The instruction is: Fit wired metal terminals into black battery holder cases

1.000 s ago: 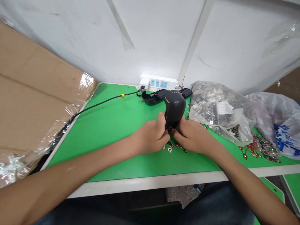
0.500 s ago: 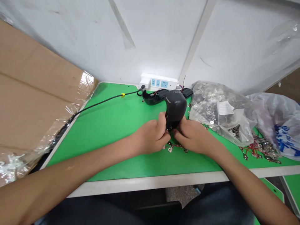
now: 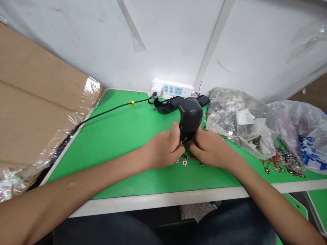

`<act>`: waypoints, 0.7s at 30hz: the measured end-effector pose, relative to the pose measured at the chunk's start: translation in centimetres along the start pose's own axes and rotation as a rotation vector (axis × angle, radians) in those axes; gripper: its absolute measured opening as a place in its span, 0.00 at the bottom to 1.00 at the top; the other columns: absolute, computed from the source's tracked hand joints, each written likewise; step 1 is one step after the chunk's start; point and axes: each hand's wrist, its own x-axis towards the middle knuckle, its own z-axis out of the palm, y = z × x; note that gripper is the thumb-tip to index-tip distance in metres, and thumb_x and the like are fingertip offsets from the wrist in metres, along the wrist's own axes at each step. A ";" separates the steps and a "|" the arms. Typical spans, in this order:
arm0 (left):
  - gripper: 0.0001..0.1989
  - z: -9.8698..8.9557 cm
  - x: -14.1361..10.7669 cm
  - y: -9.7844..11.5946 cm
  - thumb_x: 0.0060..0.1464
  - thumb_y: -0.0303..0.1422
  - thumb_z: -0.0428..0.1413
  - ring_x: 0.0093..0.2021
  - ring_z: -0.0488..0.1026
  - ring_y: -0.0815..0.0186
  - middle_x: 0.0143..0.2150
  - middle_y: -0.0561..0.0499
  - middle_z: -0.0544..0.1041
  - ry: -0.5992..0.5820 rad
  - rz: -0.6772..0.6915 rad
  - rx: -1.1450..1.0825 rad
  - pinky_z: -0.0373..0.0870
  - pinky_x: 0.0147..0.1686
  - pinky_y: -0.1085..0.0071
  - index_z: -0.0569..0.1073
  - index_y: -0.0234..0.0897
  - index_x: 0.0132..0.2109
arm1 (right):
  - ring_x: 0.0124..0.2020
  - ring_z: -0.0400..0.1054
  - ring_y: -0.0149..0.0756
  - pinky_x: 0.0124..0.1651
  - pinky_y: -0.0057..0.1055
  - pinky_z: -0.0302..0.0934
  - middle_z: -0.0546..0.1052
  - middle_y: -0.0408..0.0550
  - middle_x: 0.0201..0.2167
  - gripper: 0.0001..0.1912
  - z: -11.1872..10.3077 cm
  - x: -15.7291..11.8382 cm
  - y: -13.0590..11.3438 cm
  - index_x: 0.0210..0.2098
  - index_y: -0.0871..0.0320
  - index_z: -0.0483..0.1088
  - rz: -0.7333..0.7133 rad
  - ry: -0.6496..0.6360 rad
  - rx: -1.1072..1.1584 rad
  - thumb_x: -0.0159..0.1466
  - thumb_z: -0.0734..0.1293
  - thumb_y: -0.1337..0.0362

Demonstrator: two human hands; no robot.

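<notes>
Between my hands is a curved black plastic housing (image 3: 192, 114), its rounded end raised and small marks on its top. My left hand (image 3: 166, 146) is closed on its left edge, thumb up along the side. On the opposite side my right hand (image 3: 212, 146) grips its lower right part with bent fingers. The fingertips of both hands meet near the lower opening, where small parts are too hidden to make out. Just below the fingers, small metal pieces with red wires (image 3: 186, 161) lie on the green tabletop (image 3: 122, 136). Behind the housing lies another open black shell (image 3: 166, 106).
A white power strip (image 3: 175, 89) with a plugged-in black cable (image 3: 109, 111) stands by the wall. Clear bags (image 3: 242, 115) of parts and a pile of wired metal pieces (image 3: 283, 161) lie at right. A taped cardboard box (image 3: 43, 98) borders the left side.
The housing and both hands stay in nearly the same place and grip. The whole view has shifted very slightly.
</notes>
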 end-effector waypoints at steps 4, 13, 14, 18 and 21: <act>0.22 0.2 -0.1 -0.3 0.63 0.31 0.51 0.23 0.61 0.63 0.26 0.59 0.63 0.041 0.045 -0.008 0.56 0.28 0.66 0.55 0.36 0.61 | 0.29 0.71 0.45 0.31 0.38 0.45 0.81 0.52 0.34 0.16 -0.1 0.0 0.0 0.55 0.61 0.60 -0.009 -0.001 0.003 0.74 0.56 0.58; 0.21 -0.2 0.1 0.2 0.63 0.33 0.48 0.22 0.61 0.61 0.25 0.58 0.62 -0.016 0.010 0.045 0.52 0.26 0.64 0.56 0.31 0.60 | 0.31 0.74 0.46 0.32 0.38 0.46 0.81 0.52 0.35 0.16 -0.2 -0.1 0.0 0.54 0.60 0.60 -0.017 0.001 -0.011 0.75 0.55 0.56; 0.21 -0.3 0.1 0.3 0.63 0.33 0.48 0.23 0.61 0.60 0.25 0.57 0.62 -0.018 0.010 0.055 0.52 0.26 0.64 0.55 0.31 0.60 | 0.31 0.74 0.46 0.32 0.38 0.46 0.81 0.52 0.36 0.15 -0.2 -0.1 0.0 0.54 0.60 0.60 -0.016 0.001 -0.010 0.75 0.55 0.56; 0.22 -0.3 0.0 0.2 0.63 0.32 0.48 0.23 0.63 0.61 0.25 0.58 0.64 0.002 0.038 0.065 0.53 0.26 0.65 0.54 0.34 0.61 | 0.32 0.74 0.46 0.32 0.38 0.46 0.81 0.51 0.36 0.15 -0.3 0.0 0.0 0.54 0.60 0.60 -0.008 0.003 0.000 0.76 0.55 0.55; 0.22 -0.3 -0.1 0.2 0.63 0.32 0.48 0.23 0.64 0.61 0.25 0.58 0.65 -0.010 0.026 0.063 0.56 0.27 0.66 0.54 0.34 0.62 | 0.33 0.74 0.47 0.32 0.38 0.47 0.81 0.52 0.36 0.15 -0.3 0.0 0.0 0.53 0.59 0.61 -0.007 -0.001 0.001 0.76 0.55 0.56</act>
